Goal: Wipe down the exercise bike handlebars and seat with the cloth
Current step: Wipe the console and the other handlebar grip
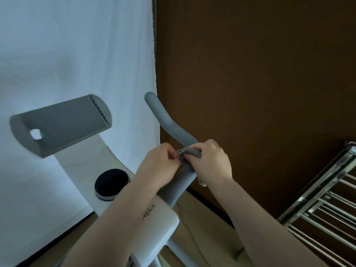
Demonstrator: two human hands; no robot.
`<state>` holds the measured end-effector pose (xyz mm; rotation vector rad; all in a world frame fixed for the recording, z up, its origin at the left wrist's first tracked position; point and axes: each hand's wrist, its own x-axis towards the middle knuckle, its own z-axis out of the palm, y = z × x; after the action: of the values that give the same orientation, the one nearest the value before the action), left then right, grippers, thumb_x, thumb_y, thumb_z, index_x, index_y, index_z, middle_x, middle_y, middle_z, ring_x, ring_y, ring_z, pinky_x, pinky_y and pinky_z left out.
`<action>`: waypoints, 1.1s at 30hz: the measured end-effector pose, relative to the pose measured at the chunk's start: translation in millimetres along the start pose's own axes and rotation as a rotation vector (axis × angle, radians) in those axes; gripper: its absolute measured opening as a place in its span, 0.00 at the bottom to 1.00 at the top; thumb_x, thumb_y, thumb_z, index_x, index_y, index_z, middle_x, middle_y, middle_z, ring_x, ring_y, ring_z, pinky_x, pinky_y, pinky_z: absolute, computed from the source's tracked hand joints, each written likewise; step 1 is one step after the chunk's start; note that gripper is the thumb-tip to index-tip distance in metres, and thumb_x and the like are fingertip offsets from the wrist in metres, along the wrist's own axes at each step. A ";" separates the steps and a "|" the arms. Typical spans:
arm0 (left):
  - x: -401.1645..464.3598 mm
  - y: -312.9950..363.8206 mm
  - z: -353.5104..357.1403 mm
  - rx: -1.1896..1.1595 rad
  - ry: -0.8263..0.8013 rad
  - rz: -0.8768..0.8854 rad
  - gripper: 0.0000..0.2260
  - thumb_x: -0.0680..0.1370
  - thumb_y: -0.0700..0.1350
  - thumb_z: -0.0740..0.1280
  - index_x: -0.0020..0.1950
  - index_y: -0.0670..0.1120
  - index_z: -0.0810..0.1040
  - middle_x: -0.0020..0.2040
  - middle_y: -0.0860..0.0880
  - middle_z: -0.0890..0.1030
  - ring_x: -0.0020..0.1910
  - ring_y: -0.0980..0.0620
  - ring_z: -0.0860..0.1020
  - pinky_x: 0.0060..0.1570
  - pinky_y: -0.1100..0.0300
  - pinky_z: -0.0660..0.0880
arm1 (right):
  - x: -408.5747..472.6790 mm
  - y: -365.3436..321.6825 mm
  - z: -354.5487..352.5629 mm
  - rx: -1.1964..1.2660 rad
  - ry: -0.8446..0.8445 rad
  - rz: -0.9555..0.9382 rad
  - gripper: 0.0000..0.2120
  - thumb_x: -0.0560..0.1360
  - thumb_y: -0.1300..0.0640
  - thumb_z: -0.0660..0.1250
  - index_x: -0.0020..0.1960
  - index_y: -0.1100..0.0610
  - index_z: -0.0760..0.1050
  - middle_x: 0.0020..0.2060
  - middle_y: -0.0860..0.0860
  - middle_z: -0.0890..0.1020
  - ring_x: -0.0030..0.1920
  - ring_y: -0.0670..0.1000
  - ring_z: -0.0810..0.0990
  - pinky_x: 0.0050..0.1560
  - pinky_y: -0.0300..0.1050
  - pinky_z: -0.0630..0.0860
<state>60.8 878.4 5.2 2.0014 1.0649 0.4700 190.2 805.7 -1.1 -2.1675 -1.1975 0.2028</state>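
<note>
The bike's grey right handlebar (165, 120) curves up and away from the white frame (163, 218). A grey cloth (189, 152) is wrapped around the bar near its middle. My right hand (211, 160) grips the cloth against the bar from the right. My left hand (160, 162) pinches the cloth's left end with its fingertips. A small bit of cloth hangs below my right wrist. The seat is out of view.
A grey tablet holder (61, 124) sticks out at the left above a black round knob (111, 183). A white sheet (77, 45) hangs behind, a brown wall (250, 74) is to the right. A metal rack (327, 209) stands at the lower right.
</note>
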 end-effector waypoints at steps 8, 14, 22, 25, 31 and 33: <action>1.5 4.2 -17.2 0.123 -0.234 -0.071 0.11 0.73 0.51 0.71 0.42 0.43 0.83 0.38 0.46 0.84 0.38 0.49 0.83 0.45 0.54 0.80 | -0.9 2.1 -10.2 -0.043 -0.024 -0.017 0.10 0.75 0.45 0.68 0.51 0.49 0.80 0.45 0.46 0.74 0.44 0.47 0.77 0.40 0.39 0.75; 3.9 1.1 -32.7 0.147 -0.464 -0.094 0.14 0.69 0.52 0.77 0.48 0.43 0.83 0.40 0.50 0.84 0.39 0.56 0.82 0.34 0.67 0.74 | 1.0 6.0 -11.2 -0.064 -0.032 -0.126 0.08 0.74 0.44 0.69 0.50 0.46 0.80 0.46 0.45 0.72 0.44 0.43 0.74 0.41 0.35 0.72; 6.7 -0.8 -28.7 0.111 -0.469 -0.092 0.12 0.69 0.51 0.77 0.42 0.44 0.81 0.36 0.52 0.81 0.35 0.58 0.78 0.29 0.69 0.69 | 7.0 1.7 -10.2 -0.117 -0.091 -0.093 0.10 0.72 0.41 0.70 0.47 0.47 0.79 0.43 0.43 0.73 0.41 0.43 0.75 0.37 0.38 0.74; 7.5 -1.1 -30.2 0.126 -0.479 -0.083 0.14 0.69 0.53 0.77 0.42 0.44 0.80 0.37 0.52 0.80 0.36 0.57 0.77 0.31 0.67 0.68 | 10.2 -4.9 -12.9 -0.092 -0.154 -0.031 0.11 0.70 0.39 0.71 0.41 0.45 0.75 0.39 0.43 0.77 0.38 0.44 0.79 0.37 0.42 0.78; 7.9 -2.8 -34.1 0.095 -0.534 -0.085 0.14 0.68 0.51 0.78 0.46 0.42 0.83 0.41 0.48 0.84 0.42 0.52 0.82 0.35 0.66 0.73 | -0.4 -19.5 -11.3 -0.065 -0.290 -0.064 0.07 0.71 0.43 0.71 0.40 0.46 0.81 0.36 0.45 0.79 0.38 0.44 0.79 0.42 0.46 0.80; 7.2 -0.6 -37.4 0.109 -0.555 -0.079 0.15 0.68 0.50 0.79 0.48 0.42 0.83 0.41 0.49 0.84 0.38 0.56 0.82 0.32 0.69 0.73 | 0.7 -16.2 -10.5 -0.021 -0.216 -0.040 0.07 0.71 0.42 0.72 0.38 0.44 0.79 0.38 0.44 0.79 0.39 0.44 0.80 0.41 0.47 0.81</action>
<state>41.0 902.4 27.2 2.0029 0.8231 -0.1884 183.6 807.4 17.0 -2.1800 -1.3664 0.4183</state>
